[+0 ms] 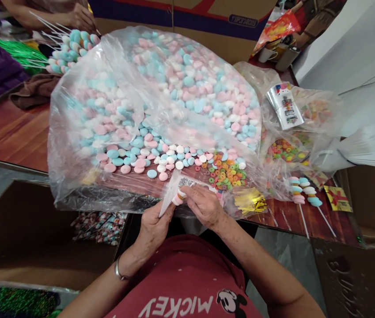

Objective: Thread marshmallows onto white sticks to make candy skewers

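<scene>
My left hand (156, 223) is closed round the lower end of a white, narrow wedge-shaped piece (170, 192), perhaps a wrapper or sticks. Between my hands is a short stack of pink, white and orange candies (178, 197). The fingers of my right hand (203, 204) pinch its upper end; any stick inside is hidden. Just beyond my hands lie a printed packet (190, 182), loose ring candies (227, 173) in orange, green and yellow, and pink, blue and white button-shaped candies (152, 174).
A big clear bag (74, 110) of candies covers the table's middle. Finished-looking candy skewers (313, 201) lie right, near gold twist ties (250, 201) and a stack of silver printed packets (285, 106). An open carton (24, 229) stands below left. Another person's hand (83, 18) is at upper left.
</scene>
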Demonstrator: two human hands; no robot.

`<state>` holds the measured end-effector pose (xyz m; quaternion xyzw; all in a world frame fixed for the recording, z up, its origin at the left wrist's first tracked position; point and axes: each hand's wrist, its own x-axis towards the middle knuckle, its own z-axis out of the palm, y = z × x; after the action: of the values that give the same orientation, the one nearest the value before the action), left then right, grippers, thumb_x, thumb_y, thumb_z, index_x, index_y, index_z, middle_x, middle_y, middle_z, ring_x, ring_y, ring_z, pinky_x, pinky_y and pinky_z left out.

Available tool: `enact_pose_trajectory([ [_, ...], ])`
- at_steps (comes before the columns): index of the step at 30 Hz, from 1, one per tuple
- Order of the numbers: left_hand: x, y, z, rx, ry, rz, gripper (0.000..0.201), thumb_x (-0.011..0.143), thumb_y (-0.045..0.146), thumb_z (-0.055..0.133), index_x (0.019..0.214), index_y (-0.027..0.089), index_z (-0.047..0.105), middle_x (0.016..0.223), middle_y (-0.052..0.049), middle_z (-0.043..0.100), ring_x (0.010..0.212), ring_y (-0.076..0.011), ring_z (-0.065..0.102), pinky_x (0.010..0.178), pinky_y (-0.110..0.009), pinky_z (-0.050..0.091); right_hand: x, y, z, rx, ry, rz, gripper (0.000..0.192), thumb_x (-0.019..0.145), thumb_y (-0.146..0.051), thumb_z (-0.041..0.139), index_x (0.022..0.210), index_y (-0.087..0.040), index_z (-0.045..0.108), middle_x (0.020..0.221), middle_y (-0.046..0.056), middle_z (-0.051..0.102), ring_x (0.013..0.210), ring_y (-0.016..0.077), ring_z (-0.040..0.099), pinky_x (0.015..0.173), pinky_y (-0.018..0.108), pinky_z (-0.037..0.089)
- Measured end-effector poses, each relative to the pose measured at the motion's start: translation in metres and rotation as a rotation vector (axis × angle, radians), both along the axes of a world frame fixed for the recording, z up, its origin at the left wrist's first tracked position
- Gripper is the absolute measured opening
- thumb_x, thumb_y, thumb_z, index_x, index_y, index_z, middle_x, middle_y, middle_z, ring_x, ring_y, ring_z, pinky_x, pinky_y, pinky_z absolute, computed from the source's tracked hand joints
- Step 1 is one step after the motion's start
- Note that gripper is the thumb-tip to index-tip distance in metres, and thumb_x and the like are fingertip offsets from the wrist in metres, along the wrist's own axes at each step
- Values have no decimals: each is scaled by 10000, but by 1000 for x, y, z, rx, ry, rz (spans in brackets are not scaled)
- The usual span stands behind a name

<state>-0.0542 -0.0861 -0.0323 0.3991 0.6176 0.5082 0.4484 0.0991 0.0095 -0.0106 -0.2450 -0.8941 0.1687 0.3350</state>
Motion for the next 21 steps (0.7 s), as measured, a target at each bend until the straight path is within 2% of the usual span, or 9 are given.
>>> enact_pose_trajectory([
  [6, 7, 9, 15, -67, -10, 43, 416, 825, 533, 591, 612, 182, 525, 574, 35, 390, 541, -106, 316, 485, -242, 279, 1, -3, 5, 7, -45, -11, 395, 986, -220, 389, 1346, -192, 550, 1008, 95, 742, 892, 186, 693, 827, 324, 571],
  [8, 8, 13, 22, -89, -14, 22, 434, 817, 540, 595, 586, 182, 516, 555, 30, 412, 524, -104, 327, 476, -241, 275, 8, 3, 13, 6, -72, -76, 421, 989, -254, 407, 1393, -196, 510, 1062, 96, 731, 924, 188, 686, 856, 320, 560],
  [10, 7, 15, 26, -108, -40, -12, 449, 820, 546, 588, 569, 180, 511, 546, 29, 420, 504, -97, 322, 461, -238, 264, 16, 14, 21, 14, -139, -216, 426, 989, -268, 420, 1397, -189, 508, 1054, 96, 726, 906, 190, 678, 839, 305, 550],
  [12, 6, 15, 25, -120, -91, -37, 449, 822, 546, 587, 577, 177, 518, 548, 32, 423, 486, -88, 312, 445, -232, 249, 23, 28, 28, 51, -301, -370, 355, 979, -223, 428, 1280, -175, 610, 950, 98, 719, 857, 204, 658, 784, 305, 533],
  [14, 5, 14, 21, -128, -145, -43, 430, 824, 533, 599, 601, 171, 537, 547, 38, 423, 472, -79, 305, 434, -225, 238, 25, 41, 31, 92, -517, -446, 261, 947, -166, 472, 1072, -169, 702, 879, 106, 687, 856, 230, 630, 738, 312, 503],
  [16, 5, 12, 17, -130, -190, -47, 401, 837, 506, 605, 633, 164, 562, 547, 39, 436, 466, -73, 316, 431, -217, 239, 23, 50, 31, 116, -676, -448, 204, 921, -137, 510, 937, -164, 712, 877, 119, 657, 882, 250, 603, 718, 317, 473],
  [21, 6, 9, 18, -131, -197, -51, 369, 847, 455, 608, 632, 158, 571, 517, 41, 452, 442, -67, 358, 425, -207, 256, 9, 55, 30, 125, -772, -402, 187, 907, -121, 510, 925, -153, 694, 946, 149, 629, 922, 268, 562, 704, 332, 432],
])
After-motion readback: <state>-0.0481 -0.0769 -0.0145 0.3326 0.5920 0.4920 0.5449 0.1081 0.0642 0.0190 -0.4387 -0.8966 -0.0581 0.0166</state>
